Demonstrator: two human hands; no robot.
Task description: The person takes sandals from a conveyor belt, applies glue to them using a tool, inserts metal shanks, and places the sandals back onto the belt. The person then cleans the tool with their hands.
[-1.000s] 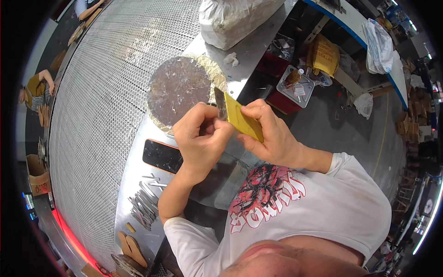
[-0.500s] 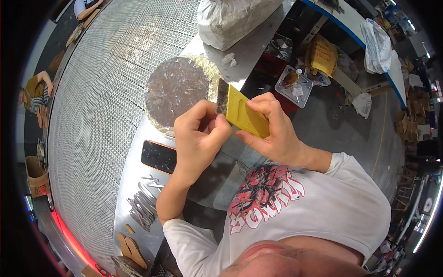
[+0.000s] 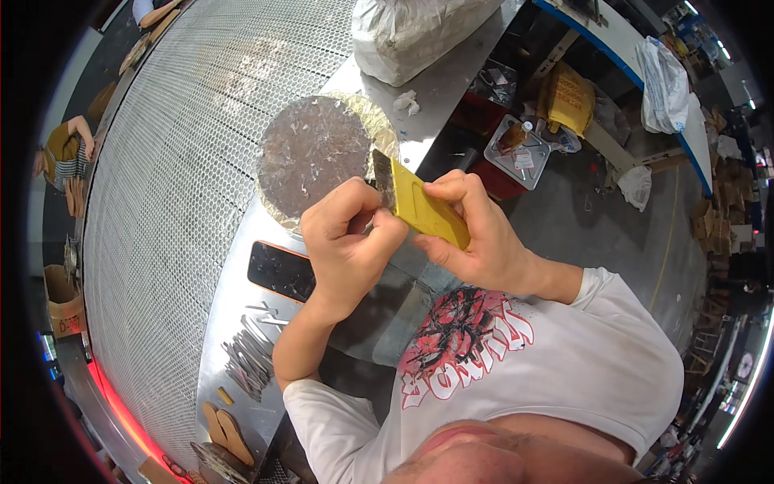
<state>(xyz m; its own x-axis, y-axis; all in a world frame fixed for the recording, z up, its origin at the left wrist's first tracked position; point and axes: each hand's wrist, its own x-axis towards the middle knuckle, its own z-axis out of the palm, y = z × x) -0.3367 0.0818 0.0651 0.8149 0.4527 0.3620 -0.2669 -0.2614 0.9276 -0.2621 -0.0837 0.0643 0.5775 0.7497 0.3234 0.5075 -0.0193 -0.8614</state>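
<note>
My right hand (image 3: 476,234) grips a flat yellow brush (image 3: 429,208) by its wide handle, thumb and fingers on opposite edges. Dark bristles point left and up from it. Curled closed, my left hand (image 3: 348,242) has its thumb and index fingertips at the lower end of the bristles. Whatever small thing these fingers pinch is hidden. Just beyond both hands, a round dark block (image 3: 310,153) with a scuffed top and pale wrapping round its rim sits on the metal table (image 3: 234,282). White flecks lie scattered over its top.
A phone (image 3: 280,270) and a pile of thin grey strips (image 3: 250,355) lie left of my left arm. A perforated metal conveyor (image 3: 161,218) runs along the left. Beyond the block stands a white sack (image 3: 403,40). Another person (image 3: 68,153) is across the conveyor.
The brush and both hands hold nearly the same pose, with only small shifts. The view has moved slightly, so the block and sack appear a little displaced.
</note>
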